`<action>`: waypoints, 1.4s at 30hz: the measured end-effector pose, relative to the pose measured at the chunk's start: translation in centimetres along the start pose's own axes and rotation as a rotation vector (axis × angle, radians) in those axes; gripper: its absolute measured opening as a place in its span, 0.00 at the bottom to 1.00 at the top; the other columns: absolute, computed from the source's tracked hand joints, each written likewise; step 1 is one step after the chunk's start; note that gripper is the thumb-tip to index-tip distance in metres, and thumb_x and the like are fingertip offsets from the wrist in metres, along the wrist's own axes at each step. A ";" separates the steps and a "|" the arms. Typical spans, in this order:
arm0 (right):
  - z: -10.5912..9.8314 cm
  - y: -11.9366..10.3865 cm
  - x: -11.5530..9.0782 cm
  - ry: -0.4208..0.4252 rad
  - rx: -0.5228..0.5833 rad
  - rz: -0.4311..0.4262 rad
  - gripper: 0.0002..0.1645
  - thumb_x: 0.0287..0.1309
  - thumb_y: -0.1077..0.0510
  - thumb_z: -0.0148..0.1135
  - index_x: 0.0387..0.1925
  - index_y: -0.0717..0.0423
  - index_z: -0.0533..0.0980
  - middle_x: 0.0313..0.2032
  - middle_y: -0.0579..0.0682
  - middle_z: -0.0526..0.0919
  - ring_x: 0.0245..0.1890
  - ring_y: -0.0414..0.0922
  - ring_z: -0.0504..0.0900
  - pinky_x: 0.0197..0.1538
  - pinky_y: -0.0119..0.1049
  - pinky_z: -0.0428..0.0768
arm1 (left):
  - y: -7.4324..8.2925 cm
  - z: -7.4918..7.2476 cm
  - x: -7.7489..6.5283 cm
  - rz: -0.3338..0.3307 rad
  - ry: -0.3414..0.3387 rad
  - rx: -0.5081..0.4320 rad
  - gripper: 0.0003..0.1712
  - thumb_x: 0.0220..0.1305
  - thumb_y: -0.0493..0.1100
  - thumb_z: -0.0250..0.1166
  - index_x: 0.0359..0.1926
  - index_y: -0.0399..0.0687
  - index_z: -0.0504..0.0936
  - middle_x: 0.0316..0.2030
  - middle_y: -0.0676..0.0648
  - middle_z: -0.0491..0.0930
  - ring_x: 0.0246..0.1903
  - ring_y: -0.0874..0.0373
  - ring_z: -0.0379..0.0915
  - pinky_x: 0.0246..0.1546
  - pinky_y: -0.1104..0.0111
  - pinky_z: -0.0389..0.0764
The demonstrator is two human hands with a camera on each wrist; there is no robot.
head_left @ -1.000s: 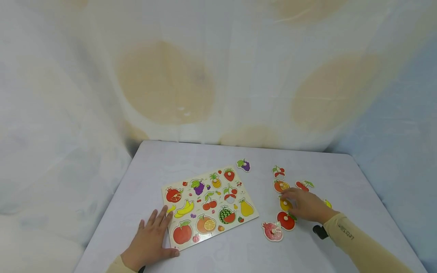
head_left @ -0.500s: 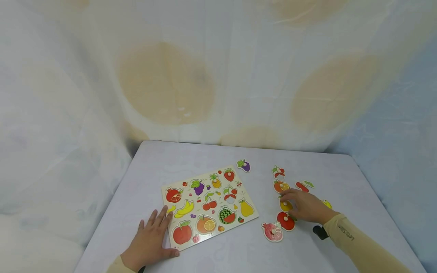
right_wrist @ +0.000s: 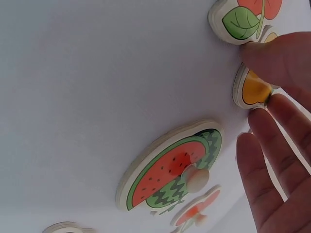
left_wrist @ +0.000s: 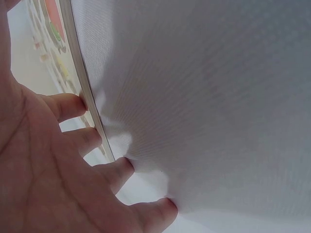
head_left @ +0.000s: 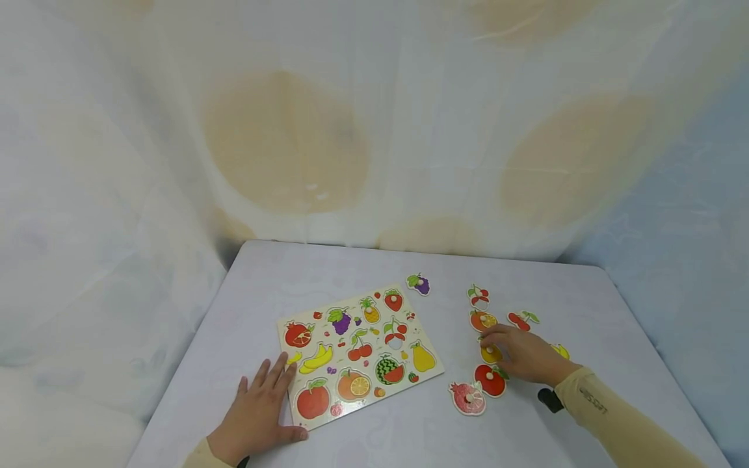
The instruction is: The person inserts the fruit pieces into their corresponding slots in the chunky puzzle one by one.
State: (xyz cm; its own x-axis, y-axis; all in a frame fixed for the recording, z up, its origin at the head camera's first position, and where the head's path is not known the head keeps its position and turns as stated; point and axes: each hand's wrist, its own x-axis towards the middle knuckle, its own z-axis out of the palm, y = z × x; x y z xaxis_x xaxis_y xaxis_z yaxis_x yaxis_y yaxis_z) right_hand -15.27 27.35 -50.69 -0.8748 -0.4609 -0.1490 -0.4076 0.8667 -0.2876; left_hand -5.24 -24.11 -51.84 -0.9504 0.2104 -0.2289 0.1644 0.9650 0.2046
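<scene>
My left hand [head_left: 257, 409] rests spread at the left edge of a fruit puzzle board [head_left: 345, 416], fingertips on its side and thumb by its near corner. In the left wrist view, fingers [left_wrist: 73, 104] lie along the board's edge [left_wrist: 80, 63]. My right hand [head_left: 523, 354] pinches a yellow pear puzzle piece [head_left: 490, 352] on the table. The right wrist view has the thumb [right_wrist: 272, 58] on one side of the pear piece and fingertips on the other, its knob hidden. Close by lies a watermelon piece [right_wrist: 170, 172] with a round knob, hidden under the hand in the head view.
Around my right hand lie an orange piece [head_left: 481, 319], an apple piece [head_left: 490, 379], a pomegranate piece [head_left: 467, 398], a cherry piece [head_left: 523, 318] and a banana piece [head_left: 560, 350]. A grape piece [head_left: 418, 283] sits beyond the board's far corner. Fabric [head_left: 374, 130] hangs behind the table.
</scene>
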 end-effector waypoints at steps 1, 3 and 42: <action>0.0 0.0 0.0 0.004 -0.002 -0.008 0.22 0.50 0.57 0.77 0.50 0.47 0.83 0.58 0.46 0.78 0.57 0.50 0.77 0.55 0.49 0.80 | 0.0 0.0 0.0 0.000 0.000 0.001 0.72 0.32 0.77 0.75 0.74 0.44 0.63 0.76 0.38 0.52 0.72 0.32 0.46 0.59 0.25 0.48; 0.0 0.0 0.0 0.010 -0.001 -0.028 0.22 0.50 0.58 0.78 0.49 0.48 0.83 0.57 0.47 0.78 0.56 0.51 0.78 0.55 0.50 0.80 | 0.0 0.0 0.0 0.000 -0.001 0.003 0.71 0.32 0.77 0.75 0.74 0.44 0.63 0.76 0.38 0.52 0.72 0.32 0.46 0.59 0.25 0.48; -0.5 0.3 0.2 0.018 -0.138 -0.098 0.20 0.47 0.52 0.79 0.44 0.46 0.84 0.55 0.49 0.81 0.54 0.52 0.81 0.51 0.48 0.82 | -0.1 0.0 0.0 0.011 0.013 0.022 0.72 0.32 0.78 0.74 0.74 0.44 0.63 0.75 0.38 0.53 0.71 0.32 0.47 0.58 0.24 0.50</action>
State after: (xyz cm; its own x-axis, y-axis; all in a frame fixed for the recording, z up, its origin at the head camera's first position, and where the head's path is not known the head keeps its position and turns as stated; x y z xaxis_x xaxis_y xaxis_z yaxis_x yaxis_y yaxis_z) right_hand -15.68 27.66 -50.38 -0.8329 -0.5425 -0.1093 -0.5226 0.8360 -0.1670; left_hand -5.29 -24.19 -51.86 -0.9520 0.2187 -0.2142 0.1800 0.9659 0.1861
